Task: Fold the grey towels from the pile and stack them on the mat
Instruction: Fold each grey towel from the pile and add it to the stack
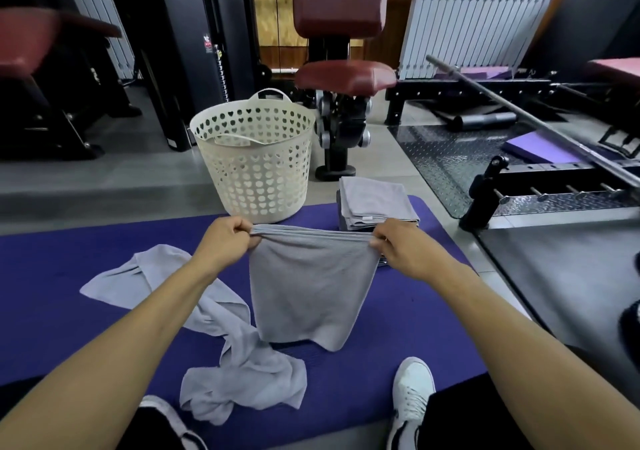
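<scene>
A grey towel [311, 290] hangs doubled over above the purple mat [69, 276], its lower corner reaching down near the mat. My left hand [225, 242] pinches its top left corner and my right hand [401, 249] pinches the top right corner, so the top edge is stretched between them. Behind my right hand a stack of folded grey towels [374, 204] lies on the mat's far edge. To the left and in front, crumpled grey towels [239, 366] lie loose on the mat, partly under my left forearm.
A cream plastic laundry basket [254, 159] with heart-shaped holes stands at the mat's far edge, left of the stack. Gym machines with red pads [346, 75], a barbell [519, 110] and steel floor plates surround the mat. My white shoe [412, 387] rests at the near edge.
</scene>
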`<state>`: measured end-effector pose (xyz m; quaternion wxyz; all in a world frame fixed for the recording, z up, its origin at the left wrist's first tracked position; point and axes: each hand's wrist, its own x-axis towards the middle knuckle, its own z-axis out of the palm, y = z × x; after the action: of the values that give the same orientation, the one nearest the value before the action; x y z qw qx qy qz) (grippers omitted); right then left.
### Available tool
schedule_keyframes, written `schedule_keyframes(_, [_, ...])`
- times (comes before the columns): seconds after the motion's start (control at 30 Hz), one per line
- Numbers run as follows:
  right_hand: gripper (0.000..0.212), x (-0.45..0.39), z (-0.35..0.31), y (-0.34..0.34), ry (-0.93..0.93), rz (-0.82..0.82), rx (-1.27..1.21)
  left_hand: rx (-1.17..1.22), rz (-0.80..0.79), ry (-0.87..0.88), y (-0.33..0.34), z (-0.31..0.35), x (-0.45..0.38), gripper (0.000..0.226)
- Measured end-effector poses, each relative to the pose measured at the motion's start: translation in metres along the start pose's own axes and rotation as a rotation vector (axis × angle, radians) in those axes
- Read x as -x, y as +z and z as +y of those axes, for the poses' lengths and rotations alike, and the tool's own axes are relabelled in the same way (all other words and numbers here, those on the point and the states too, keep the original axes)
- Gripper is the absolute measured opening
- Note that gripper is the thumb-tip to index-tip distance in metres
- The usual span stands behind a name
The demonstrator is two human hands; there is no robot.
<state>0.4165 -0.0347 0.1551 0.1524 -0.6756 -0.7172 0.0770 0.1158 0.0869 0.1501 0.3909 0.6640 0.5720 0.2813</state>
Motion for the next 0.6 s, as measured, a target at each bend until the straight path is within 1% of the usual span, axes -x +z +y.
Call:
schedule_keyframes(0.1, [0.027, 0.009, -0.004, 0.0, -0.002, -0.025, -0.078, 0.092, -0.026, -0.062, 0.0, -0.01, 0.007, 0.011])
schedule_keyframes(0.17, [0.032, 0.016, -0.006, -0.004, 0.014, -0.056, -0.148, 0.152, -0.088, -0.065, -0.003, -0.01, 0.014, 0.01])
schedule_keyframes(0.23, [0.031, 0.025, -0.01, -0.009, 0.055, -0.062, -0.267, 0.234, -0.147, -0.055, -0.007, -0.007, 0.022, 0.012])
schedule_keyframes(0.3, [0.025, 0.034, -0.013, -0.01, 0.121, -0.007, -0.495, 0.276, -0.222, -0.057, -0.013, -0.003, 0.031, 0.016])
schedule_keyframes(0.37, [0.011, 0.042, -0.016, -0.008, 0.195, 0.065, -0.723, 0.307, -0.301, -0.071, -0.018, -0.003, 0.04, 0.012])
schedule_keyframes(0.4, [0.006, 0.045, -0.018, -0.007, 0.225, 0.087, -0.795, 0.322, -0.332, -0.078, -0.021, -0.005, 0.043, 0.009])
schedule_keyframes(0.43, [0.011, 0.046, -0.019, -0.006, 0.254, 0.098, -0.842, 0.328, -0.357, -0.082, -0.023, -0.007, 0.046, 0.006])
schedule_keyframes(0.5, [0.021, 0.045, -0.019, -0.006, 0.309, 0.09, -0.891, 0.314, -0.391, -0.079, -0.024, -0.012, 0.047, 0.014])
schedule_keyframes(0.53, [0.02, 0.043, -0.018, -0.007, 0.333, 0.077, -0.897, 0.306, -0.402, -0.078, -0.024, -0.015, 0.045, 0.017])
schedule_keyframes(0.6, [0.009, 0.035, -0.015, -0.006, 0.349, 0.017, -0.845, 0.303, -0.41, -0.084, -0.02, -0.02, 0.042, 0.016])
